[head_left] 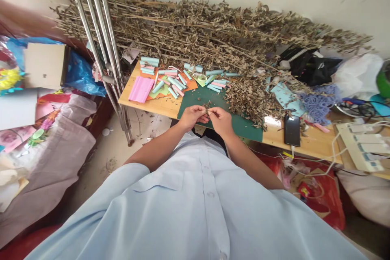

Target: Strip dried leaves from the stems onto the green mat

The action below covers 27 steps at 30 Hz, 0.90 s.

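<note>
My left hand point(193, 116) and my right hand point(220, 121) meet above the near edge of a dark green cutting mat point(201, 99). Between their fingertips is a small clump of dried leaves point(207, 107), and both hands are closed on it. To the right of my hands, a heap of loose dried leaves point(248, 99) covers part of the mat. Pink and light-blue paper rolls point(175, 83) lie scattered to the left and beyond the mat. A stack of pink paper point(141, 89) rests near the table's left end.
Long dried leafy stalks point(189, 28) stretch along the wall. Metal crutches point(103, 48) stand at the table's left end. On the right are a phone point(291, 131) on a cable, blue yarn point(319, 99) and a power strip point(361, 146). A cloth-covered bed point(67, 142) is at far left.
</note>
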Each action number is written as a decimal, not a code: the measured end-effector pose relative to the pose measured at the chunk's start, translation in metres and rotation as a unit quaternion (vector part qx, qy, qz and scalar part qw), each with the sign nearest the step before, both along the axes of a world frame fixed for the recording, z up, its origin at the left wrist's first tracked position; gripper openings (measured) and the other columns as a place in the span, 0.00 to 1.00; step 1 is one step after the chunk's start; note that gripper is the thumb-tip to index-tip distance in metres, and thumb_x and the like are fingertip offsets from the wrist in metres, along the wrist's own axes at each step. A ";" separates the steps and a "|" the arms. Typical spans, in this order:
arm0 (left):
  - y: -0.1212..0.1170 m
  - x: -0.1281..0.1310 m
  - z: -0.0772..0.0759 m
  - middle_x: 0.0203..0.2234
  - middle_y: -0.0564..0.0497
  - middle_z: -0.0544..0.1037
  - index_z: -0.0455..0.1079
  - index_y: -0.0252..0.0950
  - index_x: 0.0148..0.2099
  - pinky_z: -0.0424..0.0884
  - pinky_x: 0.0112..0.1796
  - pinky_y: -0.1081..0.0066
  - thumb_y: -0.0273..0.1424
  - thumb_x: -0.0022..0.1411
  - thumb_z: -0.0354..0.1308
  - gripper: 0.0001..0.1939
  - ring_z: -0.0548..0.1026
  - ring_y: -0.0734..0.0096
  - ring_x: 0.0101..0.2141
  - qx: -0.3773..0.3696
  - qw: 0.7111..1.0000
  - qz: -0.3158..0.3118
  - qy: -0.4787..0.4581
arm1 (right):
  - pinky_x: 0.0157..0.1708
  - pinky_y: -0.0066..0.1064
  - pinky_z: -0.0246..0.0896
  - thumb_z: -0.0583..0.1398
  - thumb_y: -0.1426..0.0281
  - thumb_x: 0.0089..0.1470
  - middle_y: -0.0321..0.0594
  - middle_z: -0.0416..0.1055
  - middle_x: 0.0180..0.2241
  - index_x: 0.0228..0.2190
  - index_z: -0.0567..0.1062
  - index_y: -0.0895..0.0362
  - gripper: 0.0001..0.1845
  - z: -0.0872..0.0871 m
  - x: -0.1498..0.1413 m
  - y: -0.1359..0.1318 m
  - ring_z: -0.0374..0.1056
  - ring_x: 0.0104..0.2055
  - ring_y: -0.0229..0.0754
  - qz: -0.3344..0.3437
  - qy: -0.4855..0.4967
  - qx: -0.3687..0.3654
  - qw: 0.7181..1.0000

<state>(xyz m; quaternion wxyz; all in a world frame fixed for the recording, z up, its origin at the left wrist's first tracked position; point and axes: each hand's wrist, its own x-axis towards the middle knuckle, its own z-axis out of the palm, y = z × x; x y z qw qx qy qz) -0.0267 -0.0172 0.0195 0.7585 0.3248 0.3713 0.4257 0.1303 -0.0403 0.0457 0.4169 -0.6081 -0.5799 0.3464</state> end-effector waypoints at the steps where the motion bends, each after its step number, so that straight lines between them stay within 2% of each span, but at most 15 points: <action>1: 0.000 0.001 0.000 0.27 0.48 0.79 0.71 0.29 0.41 0.78 0.30 0.70 0.38 0.54 0.71 0.20 0.80 0.69 0.25 -0.002 1.000 0.003 0.005 | 0.42 0.36 0.72 0.60 0.63 0.56 0.40 0.80 0.35 0.35 0.80 0.53 0.11 0.001 0.001 -0.001 0.75 0.36 0.43 0.016 -0.022 0.018 0.999; 5: 0.001 0.002 0.000 0.24 0.49 0.78 0.70 0.30 0.41 0.77 0.29 0.70 0.39 0.55 0.71 0.20 0.79 0.70 0.24 -0.008 1.000 0.009 0.018 | 0.43 0.36 0.72 0.61 0.64 0.57 0.41 0.80 0.38 0.38 0.80 0.52 0.10 -0.002 0.004 -0.002 0.76 0.37 0.43 0.052 -0.056 0.058 0.995; 10: 0.002 0.003 0.002 0.25 0.47 0.80 0.72 0.29 0.40 0.78 0.31 0.69 0.38 0.56 0.70 0.18 0.80 0.70 0.25 -0.018 0.999 0.001 0.035 | 0.46 0.38 0.71 0.58 0.66 0.59 0.41 0.80 0.38 0.36 0.80 0.50 0.10 -0.006 0.005 -0.002 0.75 0.40 0.46 0.060 -0.128 0.090 0.986; 18: -0.002 0.007 0.001 0.26 0.47 0.80 0.74 0.28 0.41 0.79 0.32 0.69 0.35 0.55 0.71 0.17 0.81 0.68 0.27 0.020 0.998 0.004 0.065 | 0.43 0.38 0.69 0.58 0.69 0.59 0.41 0.80 0.35 0.34 0.80 0.52 0.10 -0.006 0.006 -0.001 0.74 0.37 0.46 0.040 -0.163 0.088 0.982; 27: -0.003 0.007 0.007 0.25 0.49 0.79 0.72 0.29 0.38 0.77 0.29 0.70 0.34 0.56 0.69 0.14 0.79 0.71 0.24 0.003 0.997 0.011 0.078 | 0.48 0.39 0.68 0.56 0.70 0.61 0.41 0.80 0.40 0.37 0.80 0.51 0.11 -0.005 0.011 0.003 0.74 0.44 0.46 0.100 -0.165 0.093 0.977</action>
